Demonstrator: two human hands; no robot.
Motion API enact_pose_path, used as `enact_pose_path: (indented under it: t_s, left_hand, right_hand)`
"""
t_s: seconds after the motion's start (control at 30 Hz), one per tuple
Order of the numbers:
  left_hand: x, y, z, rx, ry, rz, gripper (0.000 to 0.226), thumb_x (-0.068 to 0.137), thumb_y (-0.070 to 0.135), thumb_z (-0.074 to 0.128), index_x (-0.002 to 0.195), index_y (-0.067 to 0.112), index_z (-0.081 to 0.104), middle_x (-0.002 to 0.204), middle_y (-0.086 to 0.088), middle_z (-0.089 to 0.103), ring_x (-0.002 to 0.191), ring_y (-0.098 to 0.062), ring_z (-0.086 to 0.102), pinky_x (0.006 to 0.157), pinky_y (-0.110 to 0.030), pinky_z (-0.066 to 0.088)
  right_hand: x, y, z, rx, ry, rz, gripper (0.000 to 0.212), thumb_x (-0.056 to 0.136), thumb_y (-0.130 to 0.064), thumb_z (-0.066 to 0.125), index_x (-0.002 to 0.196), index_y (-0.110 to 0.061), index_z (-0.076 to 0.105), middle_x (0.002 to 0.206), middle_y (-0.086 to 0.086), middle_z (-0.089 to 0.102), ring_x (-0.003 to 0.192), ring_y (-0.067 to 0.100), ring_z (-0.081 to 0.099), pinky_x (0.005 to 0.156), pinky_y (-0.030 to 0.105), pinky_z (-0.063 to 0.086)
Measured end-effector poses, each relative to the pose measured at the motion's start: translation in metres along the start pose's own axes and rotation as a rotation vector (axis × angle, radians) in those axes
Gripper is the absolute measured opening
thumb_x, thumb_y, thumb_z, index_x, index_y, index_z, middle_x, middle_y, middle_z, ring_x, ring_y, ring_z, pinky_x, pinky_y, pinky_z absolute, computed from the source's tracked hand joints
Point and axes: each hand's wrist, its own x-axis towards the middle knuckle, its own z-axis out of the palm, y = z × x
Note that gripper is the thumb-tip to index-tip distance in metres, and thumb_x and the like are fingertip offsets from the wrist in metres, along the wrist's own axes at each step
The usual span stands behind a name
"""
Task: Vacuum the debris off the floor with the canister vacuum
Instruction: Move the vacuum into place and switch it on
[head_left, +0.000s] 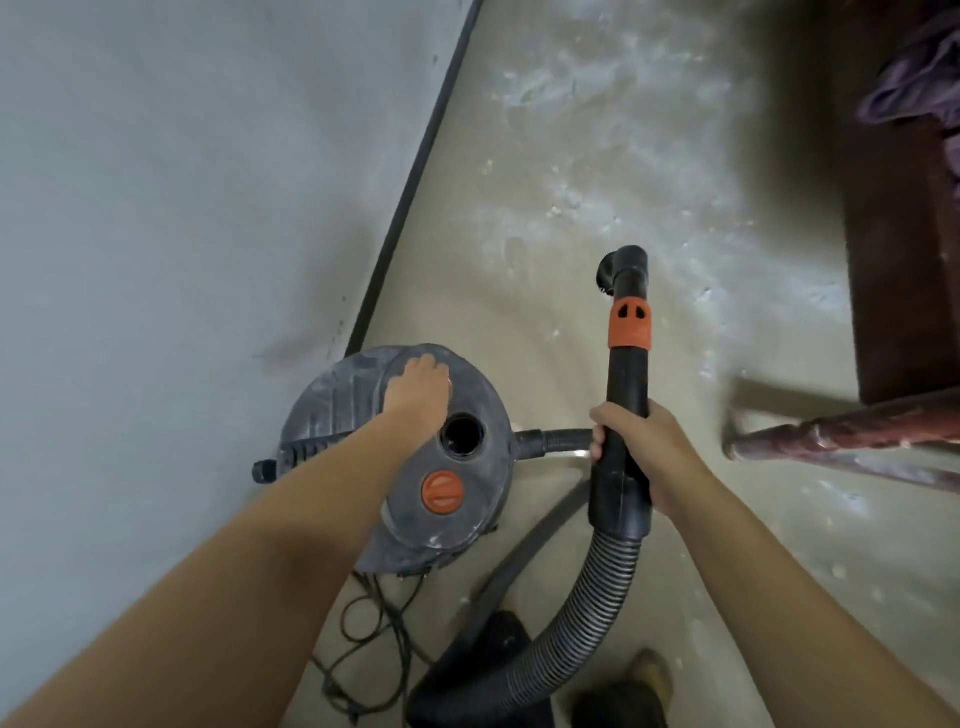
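Ahead of your right hand (641, 451), which grips the wand (629, 332), debris (566, 200) lies along its axis, while your left hand (418, 387) rests flat on the canister (415, 467).

**Dusty floor beside a grey wall**

A pale grey plastered wall (182, 208) fills the left, edged by a dark baseboard strip (415, 176). The beige concrete floor (597, 156) carries whitish dust patches. Dark reddish-brown wooden furniture (893, 260) stands at right, with purple cloth (914, 88) on it.
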Motion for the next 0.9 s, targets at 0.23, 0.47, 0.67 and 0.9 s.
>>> enact_pose_path:
  t_s: [0.23, 0.47, 0.67, 0.9]
  left_hand:
    - [0.014, -0.014, -0.007, 0.184, -0.032, 0.249, 0.035, 0.099, 0.016, 0.038, 0.131, 0.005, 0.046, 0.138, -0.013, 0.045, 0.128, -0.027, 0.04, 0.105, -0.037, 0.035]
    - [0.016, -0.019, -0.005, 0.451, -0.037, 0.401, 0.036, 0.1, 0.017, 0.036, 0.135, 0.01, 0.042, 0.142, -0.01, 0.042, 0.126, -0.024, 0.043, 0.104, -0.036, 0.037]
    - [0.025, -0.029, -0.017, 0.609, -0.071, 0.651, 0.03, 0.1, 0.019, 0.036, 0.127, 0.015, 0.049, 0.132, -0.005, 0.049, 0.121, -0.023, 0.046, 0.098, -0.04, 0.04]
    - [0.022, -0.03, -0.013, 0.536, -0.045, 0.493, 0.032, 0.095, 0.012, 0.045, 0.127, 0.011, 0.047, 0.132, -0.01, 0.045, 0.116, -0.026, 0.047, 0.094, -0.038, 0.044]
  right_hand:
    - [0.002, 0.007, -0.026, 0.042, 0.018, 0.037, 0.008, 0.087, -0.004, 0.059, 0.084, -0.008, 0.053, 0.061, 0.007, 0.056, 0.052, 0.02, 0.053, 0.059, 0.033, 0.051]
    - [-0.002, 0.003, -0.043, 0.051, 0.029, -0.016, 0.009, 0.087, -0.004, 0.059, 0.085, -0.008, 0.051, 0.057, 0.005, 0.056, 0.051, 0.02, 0.053, 0.058, 0.034, 0.05]
    - [-0.001, 0.006, -0.046, 0.034, 0.025, -0.019, 0.01, 0.087, -0.005, 0.06, 0.084, -0.008, 0.051, 0.058, 0.005, 0.055, 0.051, 0.019, 0.053, 0.057, 0.033, 0.05]
    - [-0.007, 0.017, -0.037, 0.035, 0.014, 0.003, 0.009, 0.087, -0.006, 0.06, 0.086, -0.007, 0.051, 0.059, 0.006, 0.056, 0.053, 0.02, 0.054, 0.058, 0.034, 0.051]
